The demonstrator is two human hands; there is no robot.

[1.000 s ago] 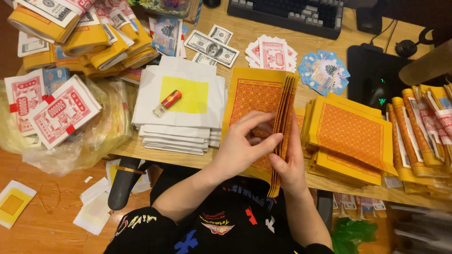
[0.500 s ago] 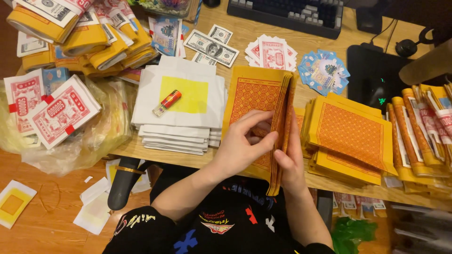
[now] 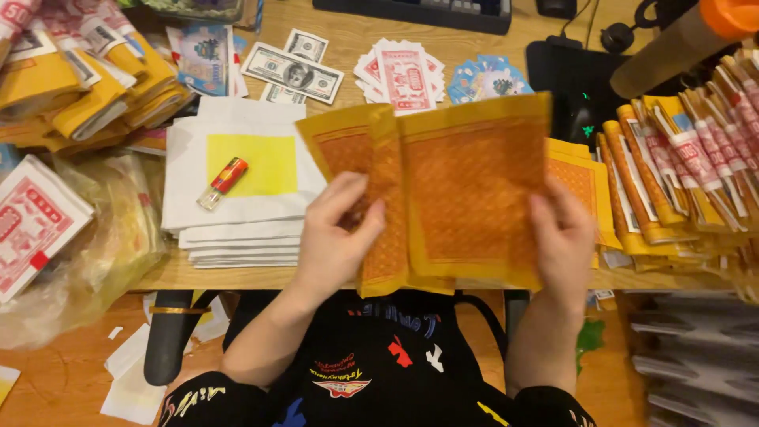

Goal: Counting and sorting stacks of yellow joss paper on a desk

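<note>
A thick stack of orange and yellow patterned paper sheets (image 3: 466,190) is lifted above the front edge of the wooden desk (image 3: 237,278), its flat face turned up toward me. My left hand (image 3: 336,237) grips the left part of the stack, fingers on a folded-over section of sheets. My right hand (image 3: 563,237) grips the right edge, thumb on top. A small red and clear lighter (image 3: 224,182) lies on a pile of white sheets with a yellow square (image 3: 237,198) to the left of my hands.
More orange sheets (image 3: 581,182) lie under the stack at right, beside rolled bundles (image 3: 688,174). Yellow bundles (image 3: 87,87) and red-printed packs in a plastic bag (image 3: 32,229) sit left. Paper banknotes (image 3: 292,73), red cards (image 3: 403,75), blue cards (image 3: 482,77) and a keyboard (image 3: 411,12) lie behind.
The stack stood on edge between my hands before; now it is tipped flat and raised, with a part of the sheets folded over to the left under my left hand.
</note>
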